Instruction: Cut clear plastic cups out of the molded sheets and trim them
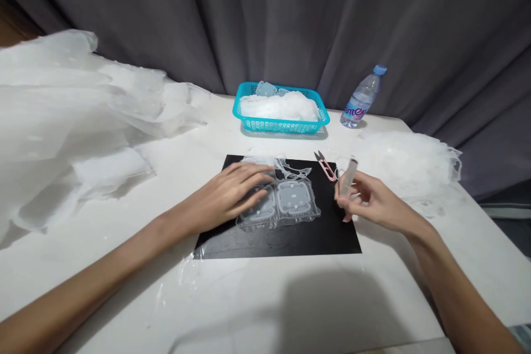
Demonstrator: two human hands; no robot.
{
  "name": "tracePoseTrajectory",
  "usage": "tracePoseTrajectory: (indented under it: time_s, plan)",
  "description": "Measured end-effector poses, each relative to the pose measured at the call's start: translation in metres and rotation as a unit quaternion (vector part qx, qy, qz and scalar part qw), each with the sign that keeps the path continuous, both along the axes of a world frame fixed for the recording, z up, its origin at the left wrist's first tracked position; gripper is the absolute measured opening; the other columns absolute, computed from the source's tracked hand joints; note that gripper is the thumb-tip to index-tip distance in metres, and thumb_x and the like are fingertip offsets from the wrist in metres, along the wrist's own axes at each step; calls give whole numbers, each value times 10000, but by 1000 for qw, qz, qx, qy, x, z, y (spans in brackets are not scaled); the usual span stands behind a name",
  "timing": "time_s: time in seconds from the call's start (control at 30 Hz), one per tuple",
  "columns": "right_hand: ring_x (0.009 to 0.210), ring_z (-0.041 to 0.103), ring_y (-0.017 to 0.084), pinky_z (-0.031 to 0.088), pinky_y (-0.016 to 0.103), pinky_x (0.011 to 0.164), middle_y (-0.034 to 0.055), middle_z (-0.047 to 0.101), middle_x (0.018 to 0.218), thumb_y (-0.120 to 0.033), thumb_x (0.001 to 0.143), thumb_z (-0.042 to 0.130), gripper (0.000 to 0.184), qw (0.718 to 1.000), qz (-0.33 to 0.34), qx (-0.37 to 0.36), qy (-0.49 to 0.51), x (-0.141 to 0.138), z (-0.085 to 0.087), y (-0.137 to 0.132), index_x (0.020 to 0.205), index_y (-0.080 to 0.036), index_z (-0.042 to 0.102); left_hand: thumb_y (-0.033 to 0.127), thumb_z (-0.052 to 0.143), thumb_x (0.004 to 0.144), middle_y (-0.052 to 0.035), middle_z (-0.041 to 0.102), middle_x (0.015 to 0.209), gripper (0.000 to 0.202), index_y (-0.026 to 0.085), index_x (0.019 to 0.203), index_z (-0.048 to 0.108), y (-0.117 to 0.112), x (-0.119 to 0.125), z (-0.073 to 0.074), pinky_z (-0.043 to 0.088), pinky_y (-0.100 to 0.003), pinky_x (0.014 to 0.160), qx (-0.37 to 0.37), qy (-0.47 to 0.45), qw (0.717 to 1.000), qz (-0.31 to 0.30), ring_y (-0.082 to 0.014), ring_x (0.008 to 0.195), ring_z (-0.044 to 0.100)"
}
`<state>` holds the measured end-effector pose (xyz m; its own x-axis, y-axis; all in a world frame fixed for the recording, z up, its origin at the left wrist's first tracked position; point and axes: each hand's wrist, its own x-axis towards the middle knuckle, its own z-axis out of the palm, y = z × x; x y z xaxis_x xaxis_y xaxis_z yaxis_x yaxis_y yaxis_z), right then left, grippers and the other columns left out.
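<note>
My left hand [232, 191] lies with its fingers stretched out over the left part of a clear, flexible molded piece [295, 199]. That piece has two rounded-square panels with small round marks, and my fingers partly hide the left one. Beneath it is a black mat [269, 243]. My right hand [367, 199] is closed on a pale, pen-shaped tool [349, 177] with a dark reddish upper end, held upright at the mat's right edge; its tip is hidden. Pink-handled thread snips [326, 166] and thin clear trimmings [292, 170] rest near the mat's top edge.
Behind the mat stands a turquoise basket [282, 126] holding white, translucent pieces. A water bottle [362, 100] stands to its right. Translucent sheets are heaped in a large pile [74, 105] at left and a smaller pile [406, 163] at right. A grey curtain [282, 22] hangs behind the white table [232, 304].
</note>
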<state>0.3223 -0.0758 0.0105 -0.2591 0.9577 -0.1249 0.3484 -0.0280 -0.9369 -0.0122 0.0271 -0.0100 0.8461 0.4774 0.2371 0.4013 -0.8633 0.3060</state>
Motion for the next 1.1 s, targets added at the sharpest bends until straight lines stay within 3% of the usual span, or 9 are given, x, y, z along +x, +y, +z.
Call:
tracePoseTrajectory:
  time_s: [0.13, 0.23, 0.33, 0.5, 0.9, 1.1]
  plan:
    - [685, 682, 123, 613, 292, 645, 1, 576, 933, -285, 1006, 595, 104, 998, 27, 53, 28, -21, -10, 3, 954, -204, 555, 309, 520, 1081, -77, 684, 1429, 324, 207, 1370, 625, -24, 15, -1, 428, -403, 1180, 50, -20, 992, -112, -232, 1306, 637]
    - [893, 697, 173, 594, 352, 842, 44, 639, 1008, -214, 1000, 588, 85, 985, 54, 160, -40, -29, -14, 4, 944, -202, 651, 304, 567, 1059, -83, 728, 1365, 307, 179, 1318, 675, -29, 18, -9, 439, -391, 1169, 89, -35, 982, -162, -237, 1243, 682]
    - [1014, 666, 198, 535, 369, 939, 57, 676, 1044, -209, 1008, 604, 147, 971, 61, 214, -82, -33, -18, 5, 921, -215, 723, 361, 598, 1042, -89, 711, 1391, 373, 187, 1365, 663, -28, 16, -14, 444, -395, 1166, 86, -28, 983, -158, -249, 1261, 673]
    - [1005, 666, 178, 523, 292, 856, 39, 690, 1086, -268, 1004, 666, 85, 979, 76, 170, -77, -39, -17, 0, 1052, -238, 728, 409, 604, 1033, -112, 668, 1445, 473, 203, 1458, 608, -30, 15, -13, 416, -443, 1197, 50, -15, 987, -154, -269, 1317, 633]
    - [1041, 660, 183, 509, 307, 917, 53, 685, 1111, -248, 1053, 585, 95, 970, 77, 204, -112, -51, -14, -12, 1078, -222, 673, 537, 698, 952, -57, 568, 1568, 470, 311, 1363, 698, -26, 20, -5, 394, -526, 1190, -138, 5, 984, -113, -321, 1393, 550]
    - [1032, 666, 171, 498, 286, 919, 45, 692, 1093, -238, 1073, 541, 121, 968, 94, 197, -123, -55, -11, -17, 1086, -219, 659, 571, 701, 938, -51, 556, 1579, 483, 310, 1344, 709, -27, 21, 0, 356, -540, 1209, -170, 24, 980, -105, -330, 1409, 533]
